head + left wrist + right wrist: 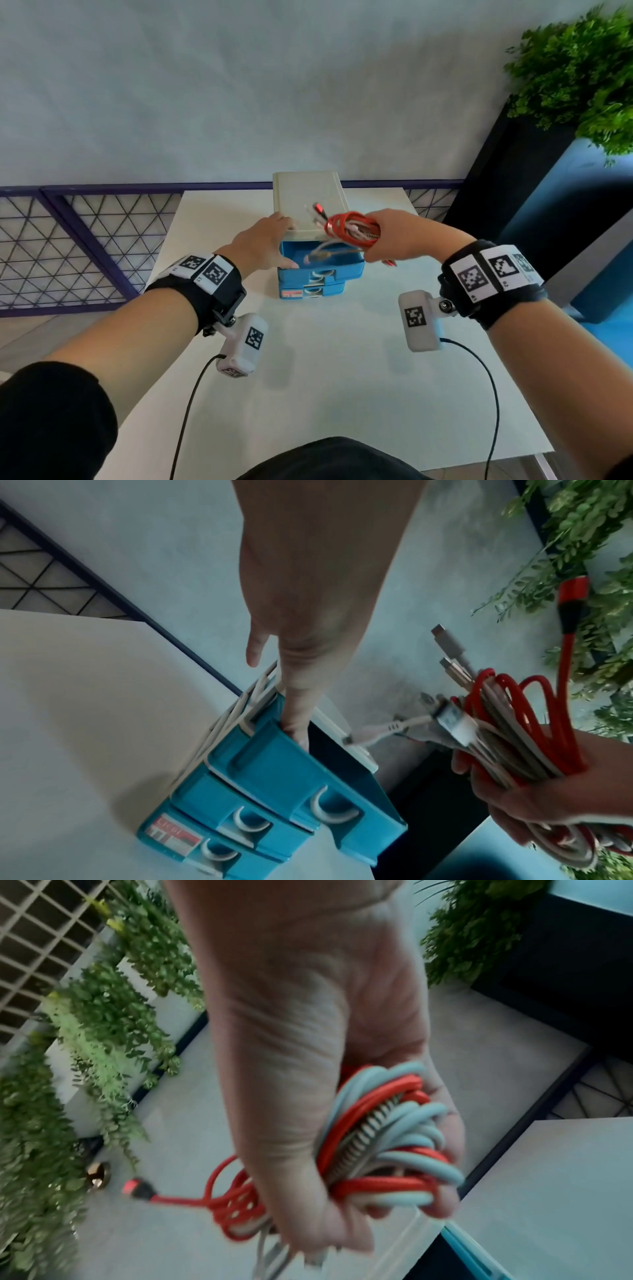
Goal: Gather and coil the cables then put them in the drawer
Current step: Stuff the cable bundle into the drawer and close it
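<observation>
A small drawer unit (pixel 308 202) with a white top and blue drawers stands at the far middle of the white table (pixel 342 377). Its top drawer (pixel 346 270) is pulled out. My left hand (pixel 263 240) rests on the unit's left side, fingers flat on the top and thumb (pixel 296 723) down at the drawer's left rim. My right hand (pixel 400 236) grips a coiled bundle of red and white cables (pixel 349 228) just above the drawer. Loose plug ends (pixel 448 647) stick out of the bundle (pixel 514 723). In the right wrist view the fingers (pixel 441 1202) wrap the coils (pixel 387 1139).
Two lower blue drawers (pixel 318 291) are pushed in. A purple lattice railing (pixel 68 240) runs behind the table on the left. A leafy plant (pixel 582 75) in a dark planter (pixel 513 192) stands at the right. The near table surface is bare.
</observation>
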